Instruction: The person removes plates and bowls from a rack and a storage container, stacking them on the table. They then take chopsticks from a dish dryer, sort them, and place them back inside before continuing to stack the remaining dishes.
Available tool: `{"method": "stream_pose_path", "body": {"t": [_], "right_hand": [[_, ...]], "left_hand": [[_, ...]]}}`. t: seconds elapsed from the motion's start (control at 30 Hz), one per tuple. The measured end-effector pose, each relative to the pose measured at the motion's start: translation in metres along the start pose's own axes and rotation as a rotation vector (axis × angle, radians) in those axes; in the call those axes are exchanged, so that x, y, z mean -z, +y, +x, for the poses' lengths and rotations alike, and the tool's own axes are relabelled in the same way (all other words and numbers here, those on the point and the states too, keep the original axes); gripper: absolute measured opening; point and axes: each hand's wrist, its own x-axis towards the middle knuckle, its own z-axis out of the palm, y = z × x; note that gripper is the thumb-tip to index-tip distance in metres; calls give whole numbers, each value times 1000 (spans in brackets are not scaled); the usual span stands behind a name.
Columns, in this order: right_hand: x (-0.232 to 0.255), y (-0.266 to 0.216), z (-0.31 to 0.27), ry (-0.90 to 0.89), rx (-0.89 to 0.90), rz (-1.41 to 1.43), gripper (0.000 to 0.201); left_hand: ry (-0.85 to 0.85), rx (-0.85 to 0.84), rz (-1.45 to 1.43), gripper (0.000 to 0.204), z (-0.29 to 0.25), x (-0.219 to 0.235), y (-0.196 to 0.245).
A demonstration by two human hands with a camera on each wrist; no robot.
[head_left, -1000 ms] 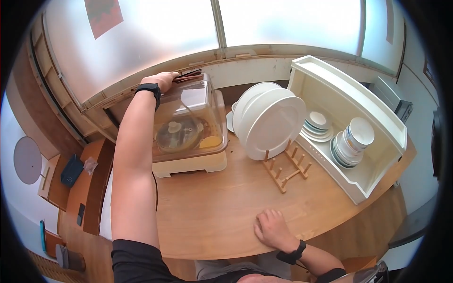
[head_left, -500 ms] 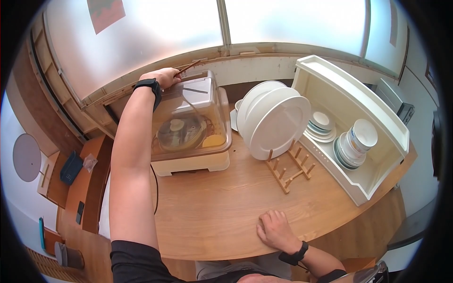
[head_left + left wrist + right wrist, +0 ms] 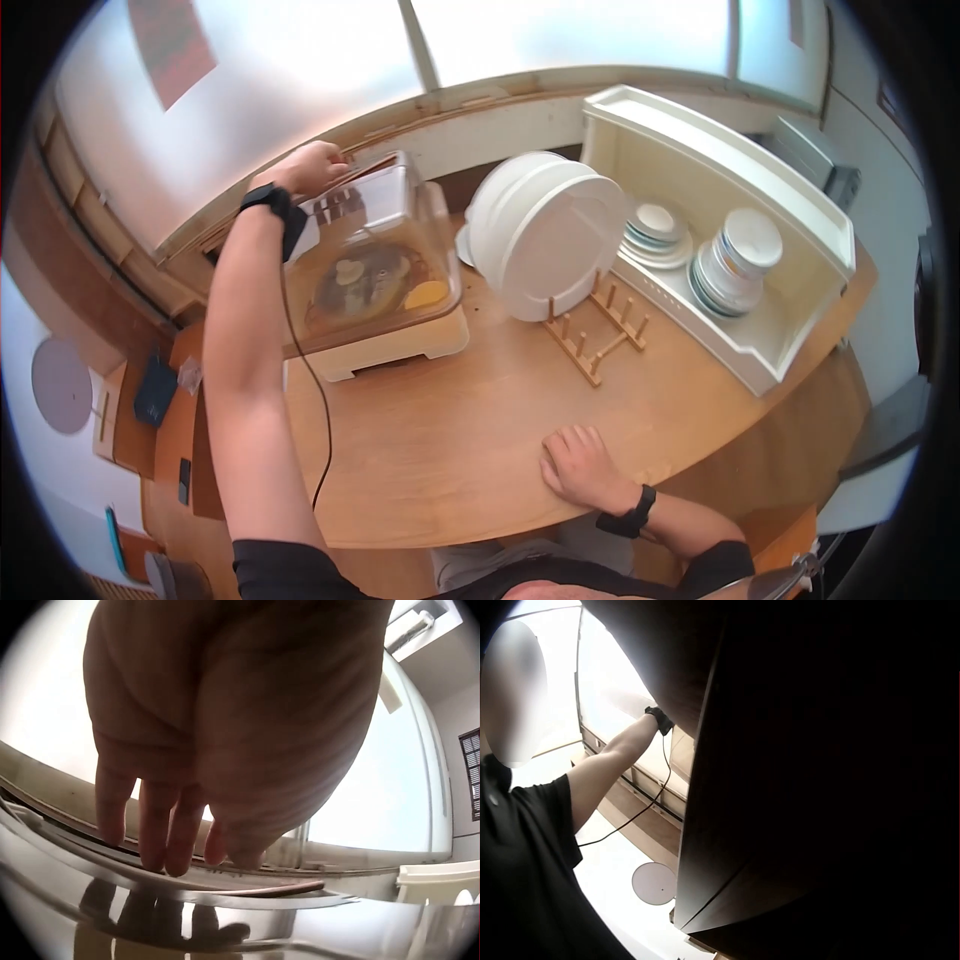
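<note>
At the far left of the table, my left hand [image 3: 312,168] is over the back top edge of a clear-lidded dish box [image 3: 383,325]. In the left wrist view its fingers [image 3: 154,832] point down, slightly spread, with their tips right at that edge. A thin brown stick, like a chopstick [image 3: 281,889], lies along the edge beside the fingertips. What lies behind the edge is hidden. My right hand [image 3: 585,470] rests on the table's front part with loosely bent fingers and holds nothing. The right wrist view is mostly dark and shows the left arm reaching out.
Large white plates [image 3: 565,245] stand on edge by a wooden peg rack [image 3: 598,340]. A cream cabinet [image 3: 720,345] at right holds stacked bowls [image 3: 735,262] and small plates [image 3: 655,235]. A black cable [image 3: 325,420] hangs beside the left arm. Frosted windows [image 3: 580,40] stand behind.
The head view has shifted. Half a second ago a thin stick slanted up from my left hand; now one lies low along the box's edge. The right hand stays on the table.
</note>
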Motion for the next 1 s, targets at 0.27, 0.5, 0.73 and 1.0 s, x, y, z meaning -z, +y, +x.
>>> {"method": "stream_pose_path", "body": {"t": [0.27,0.5,0.73,1.0], "right_hand": [[1,4,-9,41,6,15,21],[-1,8,-16,59,2,55,21],[-6,9,-22,114,-11,85,20],[-16,14,-27,156,-6,66,18]], "left_hand": [[103,-341,-200,41,-18,12,138],[-90,-391,57,50,-51,-39,262],[81,-359,-64,37,-40,-74,264],[276,-255,53,28,-84,-46,287]]}}
